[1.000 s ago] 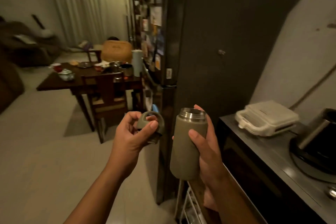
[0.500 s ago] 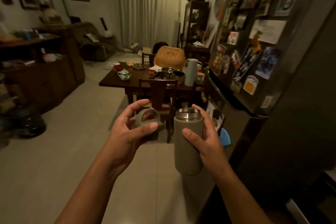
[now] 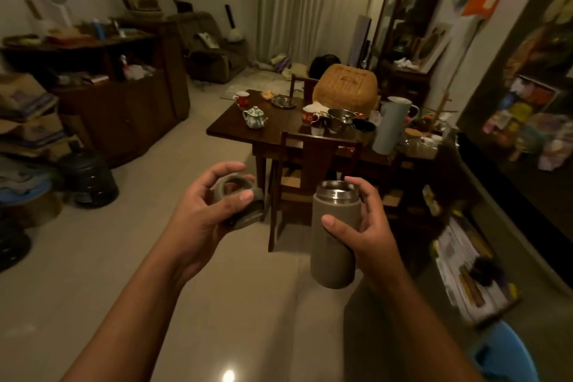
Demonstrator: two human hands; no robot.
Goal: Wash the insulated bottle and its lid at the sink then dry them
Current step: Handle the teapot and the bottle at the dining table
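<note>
Head view is showing the right hand (image 3: 366, 226) wrapping the upright, uncapped olive-green steel insulated bottle (image 3: 333, 254), the left hand (image 3: 201, 214) gripping its loop-handled lid (image 3: 238, 195) just beside. No sink is showing; washing, I'd judge, is awaiting a walk there.

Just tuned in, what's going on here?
A person holds the insulated bottle upright in the right hand, its steel mouth uncapped. The left hand grips the lid, already off. They face a cluttered dining table in a living room; no sink is in view, so washing has likely not begun.
</note>
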